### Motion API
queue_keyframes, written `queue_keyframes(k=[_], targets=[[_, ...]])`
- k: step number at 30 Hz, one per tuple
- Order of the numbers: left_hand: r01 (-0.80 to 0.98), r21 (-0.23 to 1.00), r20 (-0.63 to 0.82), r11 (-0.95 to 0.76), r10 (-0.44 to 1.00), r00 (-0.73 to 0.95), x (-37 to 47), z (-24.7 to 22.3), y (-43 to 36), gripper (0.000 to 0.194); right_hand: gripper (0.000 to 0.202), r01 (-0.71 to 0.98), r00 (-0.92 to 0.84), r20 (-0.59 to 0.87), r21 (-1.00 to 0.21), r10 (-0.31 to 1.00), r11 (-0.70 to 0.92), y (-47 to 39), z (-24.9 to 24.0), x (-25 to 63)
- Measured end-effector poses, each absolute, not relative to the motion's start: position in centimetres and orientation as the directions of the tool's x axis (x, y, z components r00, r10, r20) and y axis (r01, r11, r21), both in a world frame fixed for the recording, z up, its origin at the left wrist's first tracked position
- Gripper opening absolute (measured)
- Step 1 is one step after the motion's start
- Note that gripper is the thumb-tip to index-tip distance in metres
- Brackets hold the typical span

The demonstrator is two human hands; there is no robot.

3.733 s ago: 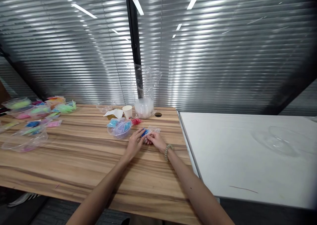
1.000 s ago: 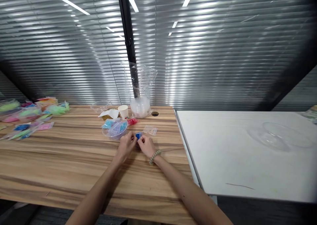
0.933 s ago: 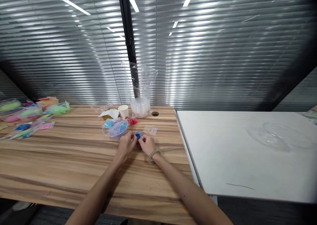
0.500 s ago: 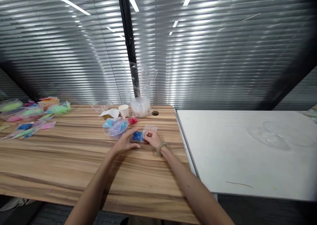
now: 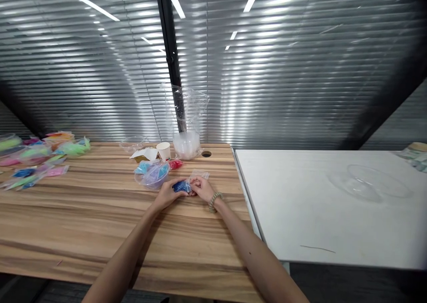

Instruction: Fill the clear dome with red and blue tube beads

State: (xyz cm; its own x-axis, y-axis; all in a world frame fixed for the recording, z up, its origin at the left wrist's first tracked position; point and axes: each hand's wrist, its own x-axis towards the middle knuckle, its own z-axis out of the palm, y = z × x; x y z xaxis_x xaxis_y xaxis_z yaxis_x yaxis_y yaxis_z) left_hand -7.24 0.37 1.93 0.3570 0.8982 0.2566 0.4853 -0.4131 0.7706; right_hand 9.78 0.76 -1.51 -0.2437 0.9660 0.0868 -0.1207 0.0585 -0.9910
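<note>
A small clear bag with blue contents (image 5: pixel 182 186) lies between my hands, low over the wooden table (image 5: pixel 100 223). My left hand (image 5: pixel 167 193) is curved round the bag's left side, thumb below and fingers above, gripping it. The fingertips of my right hand (image 5: pixel 200 187) pinch its right end. Behind my right fingers lies another clear bag (image 5: pixel 200 174), flat on the wood. A clear bowl of purple and light-blue bags (image 5: pixel 152 178) stands just beyond my left hand, with a red bag (image 5: pixel 175 164) behind it.
A paper cup (image 5: pixel 163 151), a white paper piece (image 5: pixel 145 154) and a bagged stack of clear bowls (image 5: pixel 187 144) stand at the back. Colourful bags (image 5: pixel 31 165) lie far left. On the white table (image 5: pixel 283 214) are clear round lids (image 5: pixel 370 183) and a thin strand (image 5: pixel 317 248).
My left hand has closed in from beside the blue bag onto it, and less of the bag shows. The camera view has shifted slightly to the right.
</note>
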Motion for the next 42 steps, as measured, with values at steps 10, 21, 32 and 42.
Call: queue_keyframes(k=[10,21,32,42], targets=[[0.54,0.744,0.213,-0.394,0.905,0.367,-8.2,1.9,0.8,0.047,0.027,0.188,-0.263,0.175,-0.955,0.949,0.228,0.5,-1.8,9.7],[0.622,0.693,0.218,-0.364,0.928,0.301,-8.3,3.0,0.5,0.033,0.035,0.44,-0.242,0.379,-0.778,0.893,0.449,0.3,-1.4,9.9],[0.646,0.669,0.219,-0.367,0.929,0.3,-8.9,2.8,0.8,0.037,0.039,0.468,-0.271,0.41,-0.734,0.871,0.491,0.0,-0.9,10.0],[0.678,0.613,0.235,-0.405,0.913,0.333,-9.7,2.1,1.3,0.037,0.031,0.493,-0.225,0.396,-0.742,0.89,0.454,0.3,-1.1,9.9]])
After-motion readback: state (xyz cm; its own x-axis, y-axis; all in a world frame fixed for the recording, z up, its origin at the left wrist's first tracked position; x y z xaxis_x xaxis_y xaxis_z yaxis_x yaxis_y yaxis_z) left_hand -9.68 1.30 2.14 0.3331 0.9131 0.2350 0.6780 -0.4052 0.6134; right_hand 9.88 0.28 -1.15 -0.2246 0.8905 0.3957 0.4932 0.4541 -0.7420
